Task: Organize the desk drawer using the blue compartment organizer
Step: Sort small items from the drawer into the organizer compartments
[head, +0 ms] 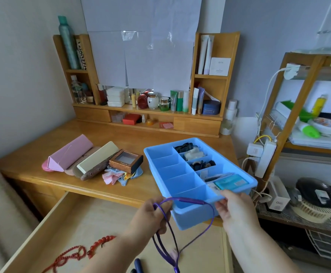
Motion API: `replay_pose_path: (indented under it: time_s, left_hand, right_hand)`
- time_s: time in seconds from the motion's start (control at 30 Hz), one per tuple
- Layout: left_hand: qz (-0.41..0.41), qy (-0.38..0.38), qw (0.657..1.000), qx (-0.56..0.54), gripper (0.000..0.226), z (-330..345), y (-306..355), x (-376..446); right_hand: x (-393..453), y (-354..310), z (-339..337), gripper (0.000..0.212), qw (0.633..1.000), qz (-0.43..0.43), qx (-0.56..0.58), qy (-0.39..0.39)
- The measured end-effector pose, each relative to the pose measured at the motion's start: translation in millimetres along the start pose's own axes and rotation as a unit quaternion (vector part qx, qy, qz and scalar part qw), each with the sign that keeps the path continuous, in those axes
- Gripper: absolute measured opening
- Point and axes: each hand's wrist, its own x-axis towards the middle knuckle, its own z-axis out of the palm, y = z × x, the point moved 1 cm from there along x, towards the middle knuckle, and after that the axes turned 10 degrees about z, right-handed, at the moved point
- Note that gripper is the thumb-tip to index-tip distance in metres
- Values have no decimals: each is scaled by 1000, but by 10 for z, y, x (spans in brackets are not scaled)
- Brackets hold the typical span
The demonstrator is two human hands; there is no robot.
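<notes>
Hands meet at the near edge of the desk (66,182), above the open drawer (76,223). The left hand (151,214) has its fingers curled round a purple cord (192,201), whose loops hang down from the fist towards the drawer while one strand arcs right across the near corner of the organizer (180,217). The right hand (235,209) pinches the organizer's near right rim, thumb on top, just beside the cord's right bend.

The organizer sits on the right part of the desk, its near corner overhanging the drawer. Its left row of compartments looks bare; the right row holds dark clips (184,147) at the far end, pale clips (194,155) next, more dark clips (202,164) after that, and a teal packet (231,182) with small cards nearest.

Left of the organizer lie a brown box (126,160), a cream case (97,157), a pink case (68,154) and a heap of pastel cloths (119,175).

In the drawer, red beads (95,246) lie at the near left, and a dark blue handle shows at the bottom edge.
</notes>
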Motion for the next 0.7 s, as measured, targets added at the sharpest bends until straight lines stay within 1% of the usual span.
replay_pose_path:
  time_s: [0.07, 0.17, 0.23, 0.33, 0.43, 0.5, 0.6, 0.7]
  left_hand:
    - [8, -1, 999, 41, 30, 29, -26, 11]
    - [5, 14, 998, 63, 26, -17, -53, 95]
    - [-6, 40, 997, 64, 21, -87, -77, 192]
    - [-39, 95, 993, 50, 17, -214, -144, 351]
    - [-54, 133, 989, 20, 17, -279, -203, 541]
    - [-57, 156, 986, -1, 22, -283, -244, 673]
    - [-60, 215, 975, -17, 28, -314, -292, 810]
    - [-53, 250, 966, -28, 23, -351, -312, 868]
  right_hand:
    - [178, -121, -53, 30, 999, -21, -15, 19]
    - [489, -317, -202, 42, 996, -42, -62, 54]
    - [670, -459, -318, 50, 993, -40, -94, 62]
    - [904, -653, -445, 57, 987, -24, -150, 46]
    - [1051, -780, -470, 57, 976, -3, -215, 28]
    - [1127, -815, -420, 56, 970, 0, -244, -1]
    - [1191, -818, -289, 53, 960, -4, -275, -46]
    - [1197, -831, -176, 43, 960, -12, -275, -59]
